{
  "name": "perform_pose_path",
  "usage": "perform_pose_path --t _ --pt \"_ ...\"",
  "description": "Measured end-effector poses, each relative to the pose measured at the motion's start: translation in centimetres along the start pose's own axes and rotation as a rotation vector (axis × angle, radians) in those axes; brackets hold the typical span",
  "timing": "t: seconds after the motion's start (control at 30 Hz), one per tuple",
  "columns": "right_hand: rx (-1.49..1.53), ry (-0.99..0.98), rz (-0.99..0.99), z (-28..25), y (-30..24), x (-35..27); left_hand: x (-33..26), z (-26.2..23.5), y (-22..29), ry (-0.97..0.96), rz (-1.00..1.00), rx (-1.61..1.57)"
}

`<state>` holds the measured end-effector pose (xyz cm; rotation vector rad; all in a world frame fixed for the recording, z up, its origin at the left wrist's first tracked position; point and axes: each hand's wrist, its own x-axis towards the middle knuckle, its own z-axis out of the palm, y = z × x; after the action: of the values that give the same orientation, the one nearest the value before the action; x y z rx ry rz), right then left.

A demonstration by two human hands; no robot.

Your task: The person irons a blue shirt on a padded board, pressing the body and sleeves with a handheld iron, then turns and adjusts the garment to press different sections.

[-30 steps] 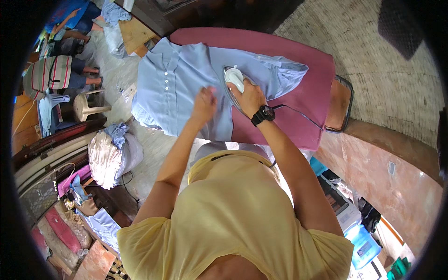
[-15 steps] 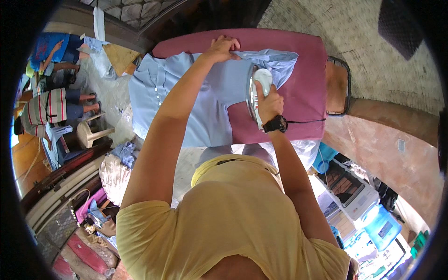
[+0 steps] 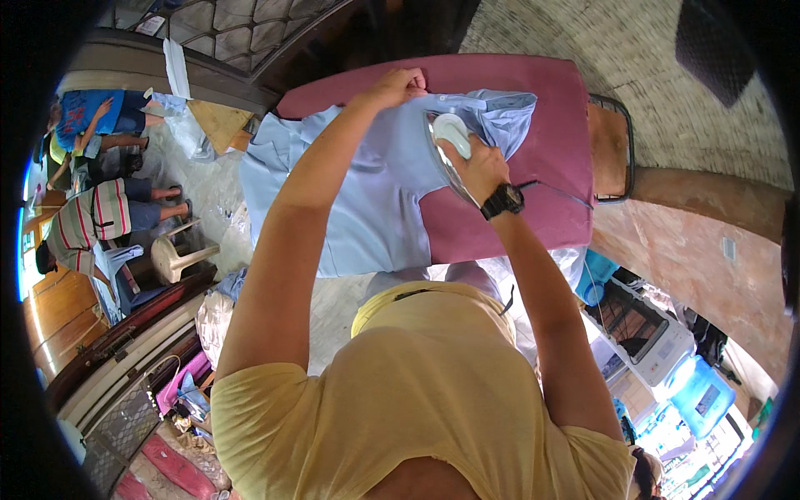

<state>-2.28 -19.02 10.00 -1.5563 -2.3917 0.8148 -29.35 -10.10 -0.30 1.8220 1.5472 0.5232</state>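
Observation:
A light blue button-up shirt (image 3: 358, 208) lies spread over a padded ironing board (image 3: 500, 225) with a maroon cover. My right hand (image 3: 485, 171), with a black watch at the wrist, is wrapped round the handle of a clothes iron (image 3: 451, 135). The iron rests on the shirt's sleeve, tilted with its front toward the far left. At the far edge of the sleeve, my left hand (image 3: 402, 86) has its fingers curled in and pinches the cloth. The sleeve's end bunches up to the right of the iron. My left forearm hides part of the shirt.
A dark cord (image 3: 558, 190) trails right from beside my right wrist. A metal frame (image 3: 625, 150) juts from the board's right end. Two people stand at the far left near a plastic chair (image 3: 173, 258). A blue water jug (image 3: 704, 396) stands at the lower right.
The iron has shifted a little left and turned, its front now pointing more to the left. My left fingers, spread before, have curled in at the sleeve's edge. The whole view has tilted slightly.

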Motion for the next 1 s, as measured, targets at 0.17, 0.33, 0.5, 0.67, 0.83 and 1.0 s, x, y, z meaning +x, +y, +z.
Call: perform_pose_path --t 0.17,0.33,0.5,0.67,0.83,1.0 --pt "0.035 0.035 -0.116 0.6 -2.4 4.0 -4.5 -5.3 -1.3 -0.099 -0.296 0.179" --pt "0.010 -0.137 -0.163 1.6 -4.9 6.0 -8.9 -7.8 -1.5 -0.262 -0.449 0.530" --pt "0.055 -0.049 -0.185 4.6 -6.8 8.8 -11.9 -7.3 -5.3 -0.068 -0.460 0.489" --pt "0.096 -0.117 -0.143 4.3 -7.3 7.8 -12.2 -7.0 -5.1 0.075 -0.495 0.366" --pt "0.066 -0.165 -0.182 2.9 -7.2 2.8 -13.1 -7.4 -3.8 0.086 -0.490 0.358" --pt "0.104 -0.101 -0.184 5.4 -10.5 7.7 -13.5 -6.4 -6.2 0.419 -0.405 0.266"
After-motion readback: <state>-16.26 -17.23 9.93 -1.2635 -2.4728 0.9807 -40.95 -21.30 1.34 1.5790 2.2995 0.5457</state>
